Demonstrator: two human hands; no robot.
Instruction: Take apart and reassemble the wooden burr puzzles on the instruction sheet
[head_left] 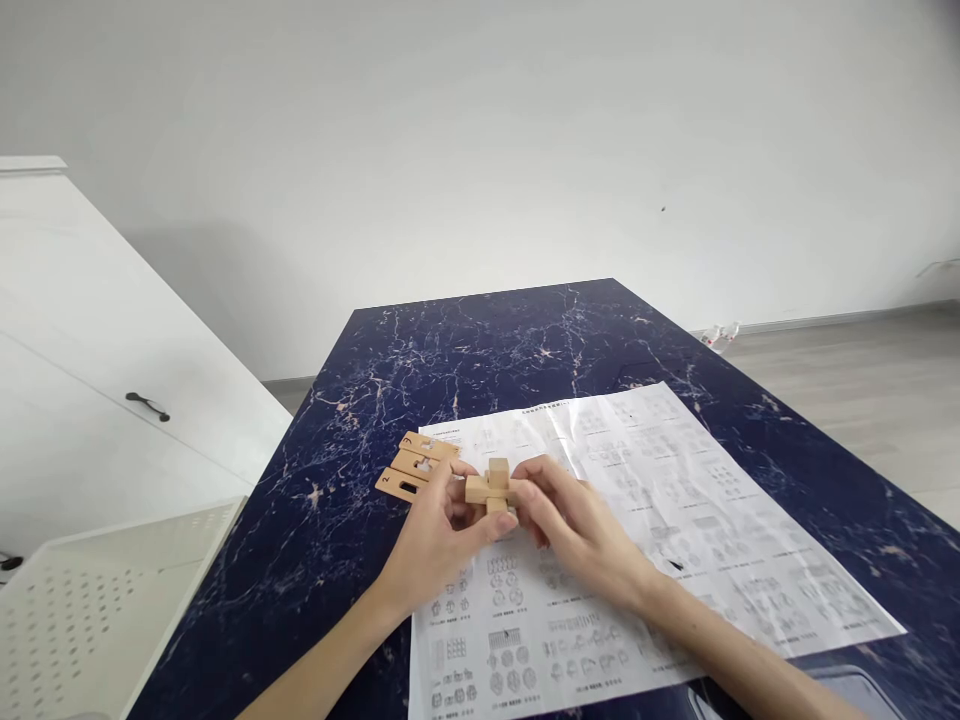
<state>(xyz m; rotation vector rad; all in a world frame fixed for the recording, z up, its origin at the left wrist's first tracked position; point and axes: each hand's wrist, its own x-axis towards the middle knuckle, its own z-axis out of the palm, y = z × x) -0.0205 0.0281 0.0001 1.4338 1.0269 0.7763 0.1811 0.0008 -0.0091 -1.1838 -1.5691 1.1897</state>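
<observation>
A wooden burr puzzle (496, 490) of interlocking light-coloured bars is held between both hands, above a printed sheet. My left hand (454, 530) grips it from the left, its thumb at the lower bar. My right hand (562, 510) pinches the bar on the right side with thumb and fingers. Beneath the hands lies the large creased instruction sheet (637, 650), covered with small diagrams. Just behind my left hand are flat wooden plates (409, 462) with cut-outs and numbers, partly hidden by that hand.
The dark blue marbled table (480, 350) reaches towards a white wall. A phone-like flat object (847, 690) lies near the front right, partly under my right forearm. At the left stand a white cabinet (90, 330) and a perforated white bin (97, 590).
</observation>
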